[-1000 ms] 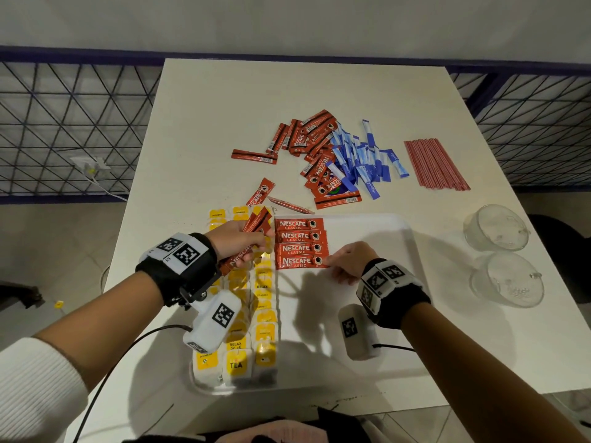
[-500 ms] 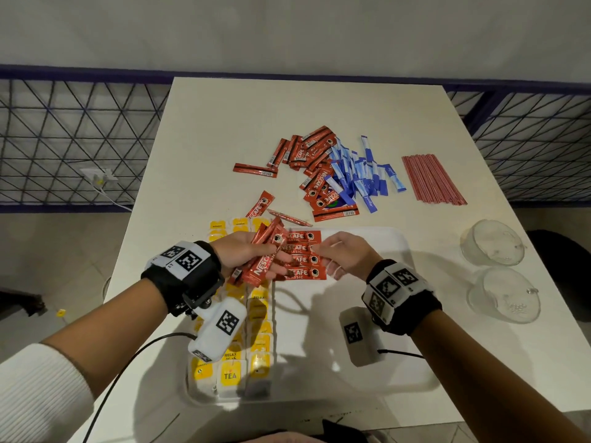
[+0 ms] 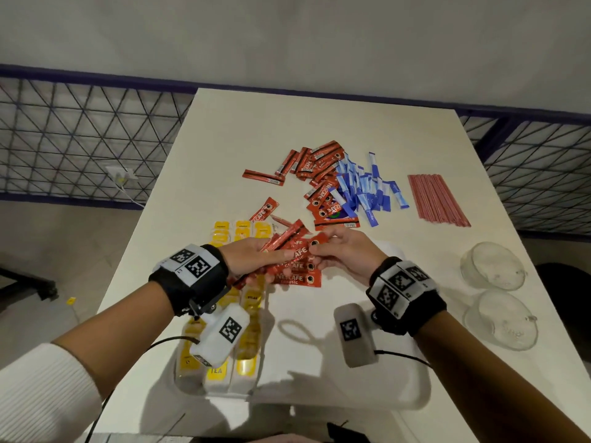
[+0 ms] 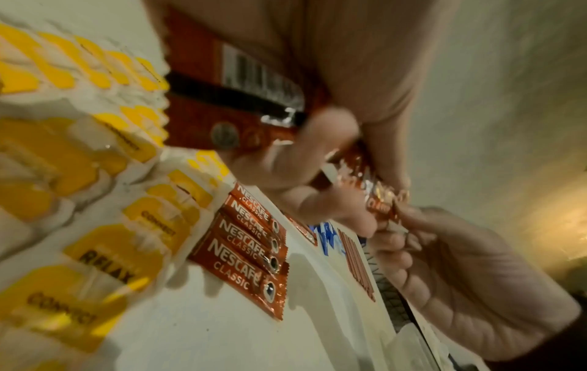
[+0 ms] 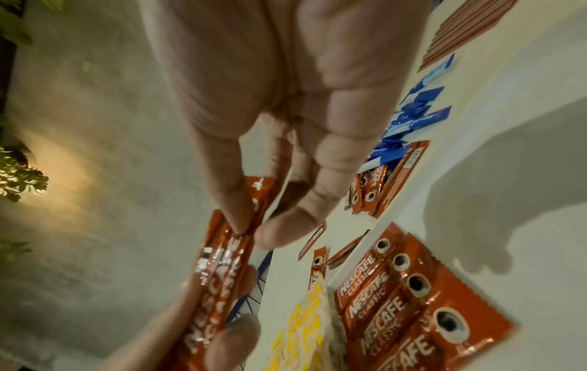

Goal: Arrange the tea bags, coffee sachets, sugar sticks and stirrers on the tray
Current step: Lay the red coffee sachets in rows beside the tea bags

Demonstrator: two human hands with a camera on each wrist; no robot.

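My left hand (image 3: 278, 255) grips a bundle of red coffee sachets (image 3: 287, 239) a little above the white tray (image 3: 323, 369). My right hand (image 3: 316, 251) meets it from the right. Its thumb and forefinger pinch the end of one coffee sachet (image 5: 258, 198) of that bundle. Under the hands several coffee sachets (image 3: 297, 278) lie side by side in a row on the tray, which shows plainly in the left wrist view (image 4: 247, 246). Yellow tea bags (image 3: 217, 372) fill the tray's left side in rows.
On the table beyond the tray lie a pile of loose coffee sachets (image 3: 321, 169), blue sugar sticks (image 3: 367, 190) and a bunch of red stirrers (image 3: 438, 199). Two glass cups (image 3: 492, 265) stand at the right edge. A wire fence borders the table.
My right hand left the row of sachets on the tray, rose to the bundle in my left hand and pinched one sachet. The left hand shifted right with the bundle.
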